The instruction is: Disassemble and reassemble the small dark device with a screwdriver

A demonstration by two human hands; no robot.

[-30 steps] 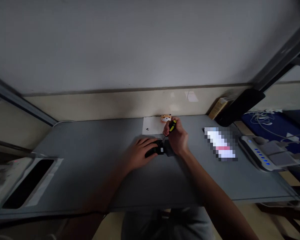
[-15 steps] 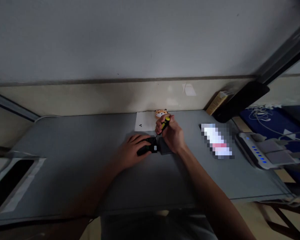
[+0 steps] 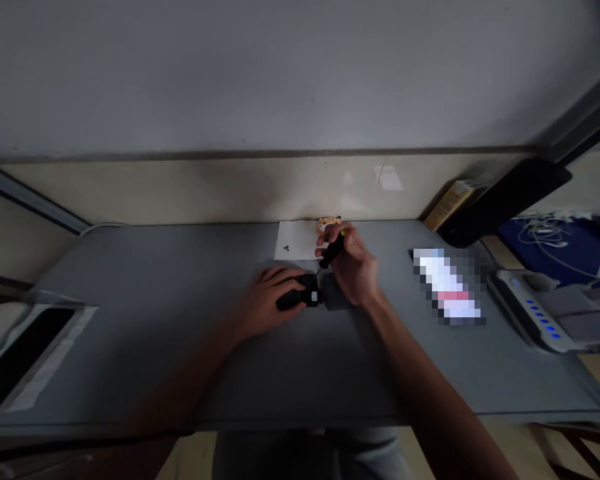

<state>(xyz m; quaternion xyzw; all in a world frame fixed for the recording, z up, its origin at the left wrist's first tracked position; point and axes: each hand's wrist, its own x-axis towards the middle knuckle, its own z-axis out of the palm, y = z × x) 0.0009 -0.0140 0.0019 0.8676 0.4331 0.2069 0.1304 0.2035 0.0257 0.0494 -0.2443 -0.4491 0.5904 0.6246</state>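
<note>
One black device (image 3: 311, 287) sits mid-frame, screwdriver (image 3: 333, 251) angled down to it, contact too small to tell; I'd call it part-way, small dark bits (image 3: 287, 248) lying on white paper (image 3: 300, 235) just above, device work unfinished; my left hand (image 3: 270, 299) pins it, fingers spread; my right hand (image 3: 356, 268) wraps the handle, forearm slanting from lower right.
</note>
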